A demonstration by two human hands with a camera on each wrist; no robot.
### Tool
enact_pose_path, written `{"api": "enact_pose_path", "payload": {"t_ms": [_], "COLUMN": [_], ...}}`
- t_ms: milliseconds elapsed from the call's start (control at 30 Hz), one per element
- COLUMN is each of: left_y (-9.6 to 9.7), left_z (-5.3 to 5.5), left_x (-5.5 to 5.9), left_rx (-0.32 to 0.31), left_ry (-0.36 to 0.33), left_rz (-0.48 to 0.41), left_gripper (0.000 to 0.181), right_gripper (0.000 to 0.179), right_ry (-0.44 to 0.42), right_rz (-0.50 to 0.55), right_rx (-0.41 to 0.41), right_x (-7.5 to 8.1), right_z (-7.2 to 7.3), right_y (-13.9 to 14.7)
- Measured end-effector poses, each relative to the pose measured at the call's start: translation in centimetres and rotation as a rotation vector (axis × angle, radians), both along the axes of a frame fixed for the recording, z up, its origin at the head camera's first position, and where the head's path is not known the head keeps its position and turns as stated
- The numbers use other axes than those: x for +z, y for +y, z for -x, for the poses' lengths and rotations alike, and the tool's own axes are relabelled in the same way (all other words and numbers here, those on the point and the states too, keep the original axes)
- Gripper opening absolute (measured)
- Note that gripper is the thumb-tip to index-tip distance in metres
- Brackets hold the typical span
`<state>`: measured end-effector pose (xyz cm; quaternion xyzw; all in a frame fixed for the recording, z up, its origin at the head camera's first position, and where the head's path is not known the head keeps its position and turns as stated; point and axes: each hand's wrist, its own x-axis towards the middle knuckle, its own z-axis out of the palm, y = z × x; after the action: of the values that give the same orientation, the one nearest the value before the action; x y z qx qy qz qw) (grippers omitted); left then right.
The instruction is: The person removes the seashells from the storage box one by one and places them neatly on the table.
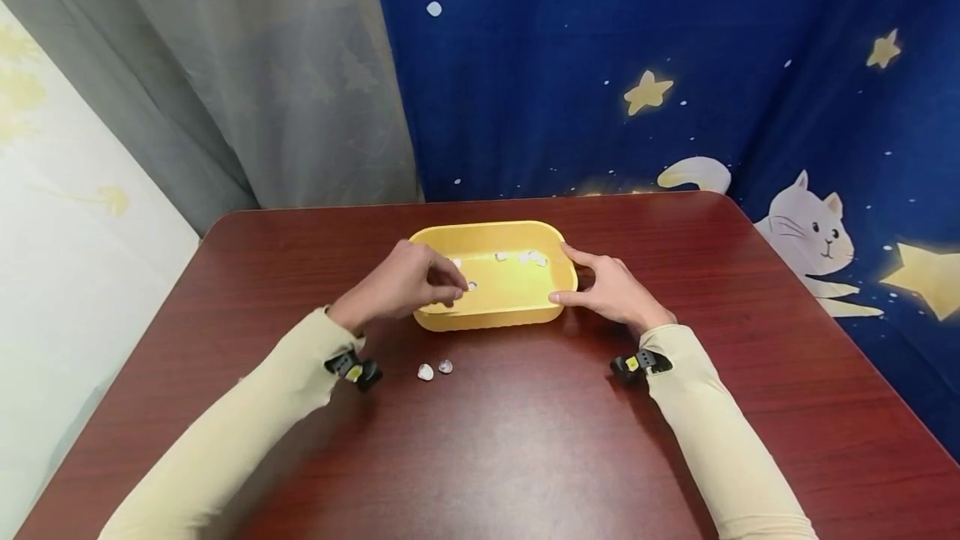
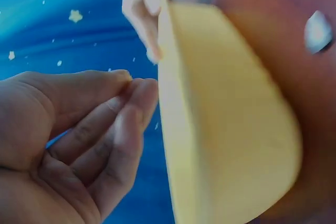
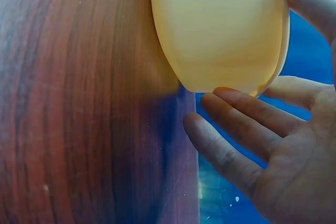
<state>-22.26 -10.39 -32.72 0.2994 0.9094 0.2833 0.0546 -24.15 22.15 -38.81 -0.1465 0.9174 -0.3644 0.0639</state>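
A yellow oblong tub (image 1: 495, 319) with rounded ends stands on the table, several small shiny whitish pieces (image 1: 537, 257) inside it. My left hand (image 1: 416, 277) hangs over the tub's left end, fingers bent and thumb and forefinger tips together; I cannot tell whether something small is between them. One whitish piece (image 1: 472, 286) appears right beside those fingertips. At the tub's right end, my right hand (image 1: 611, 286) grips the rim between thumb and forefinger. The other fingers (image 3: 226, 156) of that hand spread by the end wall.
Two more whitish pieces, one pale (image 1: 426, 372) and one clearer (image 1: 446, 367), lie on the dark red wooden table (image 1: 525, 440) in front of the tub. Behind the table's far edge hang a grey curtain (image 1: 300, 90) and a blue one (image 1: 540, 65) with stars.
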Motion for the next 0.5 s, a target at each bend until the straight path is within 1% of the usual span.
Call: {"api": "enact_pose_path", "payload": {"t_ms": [100,200,267,367,433,500], "left_y": [0.7,1.5,2.0,2.7,3.1,3.5], "left_z": [2.1,4.2,5.3,6.5,6.9,7.1], "left_x": [0.1,-0.6,-1.2,-1.8,-1.7,-1.6], "left_rx": [0.011,0.0,0.0,0.0,0.001,-0.012], "left_ry": [-0.009,-0.027,-0.047,-0.077,-0.084,-0.094], "left_rz": [0.051,0.136,0.193,0.262,0.294,0.325], "left_gripper": [0.004,0.004,0.005,0.006,0.007,0.004], "right_gripper": [0.099,0.098,0.099,0.099,0.1,0.1], "right_ry": [-0.007,-0.009,-0.014,-0.017,-0.015,-0.013], "right_rz": [-0.004,-0.003,0.001,0.007,0.004,-0.003], "right_rx": [-0.001,0.004,0.006,0.012,0.01,0.011], "right_x": [-0.1,-0.3,-0.4,-0.4,-0.2,-0.1], "right_z": [-0.1,-0.2,-0.2,-0.1,-0.1,-0.1], "right_y": [0.1,0.1,0.0,-0.1,-0.1,0.1]}}
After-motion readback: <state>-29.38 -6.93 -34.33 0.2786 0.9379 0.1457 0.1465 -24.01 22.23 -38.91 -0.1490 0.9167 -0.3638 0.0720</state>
